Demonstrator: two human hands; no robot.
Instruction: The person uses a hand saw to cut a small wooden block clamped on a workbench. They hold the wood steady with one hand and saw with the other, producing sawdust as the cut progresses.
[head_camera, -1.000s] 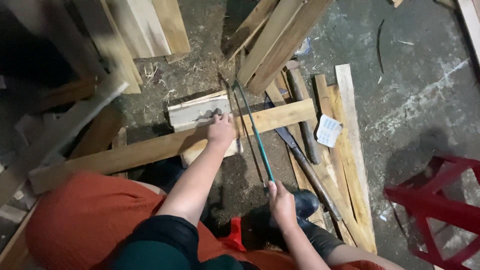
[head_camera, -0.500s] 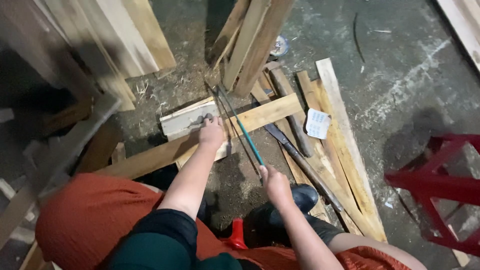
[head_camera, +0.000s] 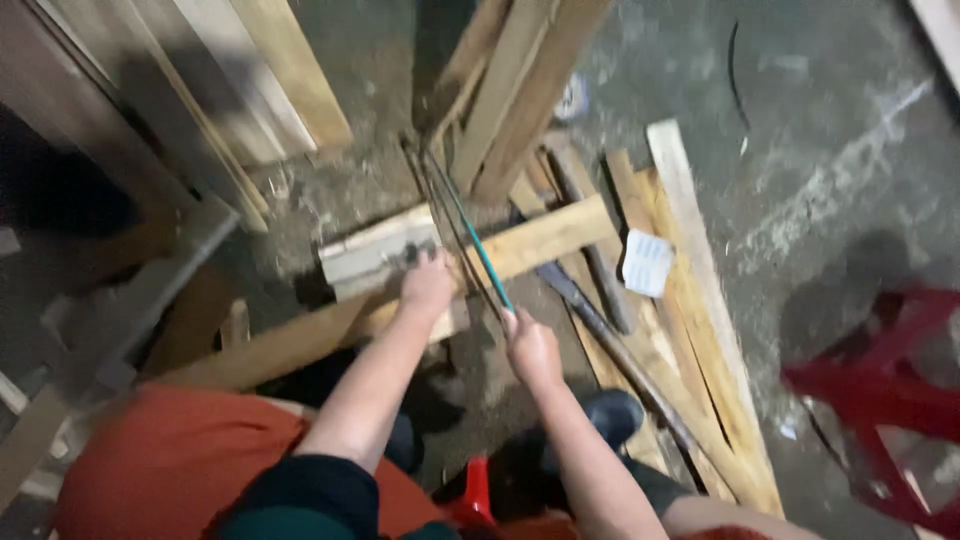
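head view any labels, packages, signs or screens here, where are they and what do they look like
Small paper slip: lies on the planks on the floor, right of the long beam's end; roughly rectangular, white with faint bluish marks, too blurred to tell more.
No packages, signs or screens show.

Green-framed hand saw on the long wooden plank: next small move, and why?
Probably another draw stroke. The right hand grips the green-framed hand saw, whose blade crosses the long wooden plank, while the left hand presses the plank down beside the blade; the plank looks not yet severed.
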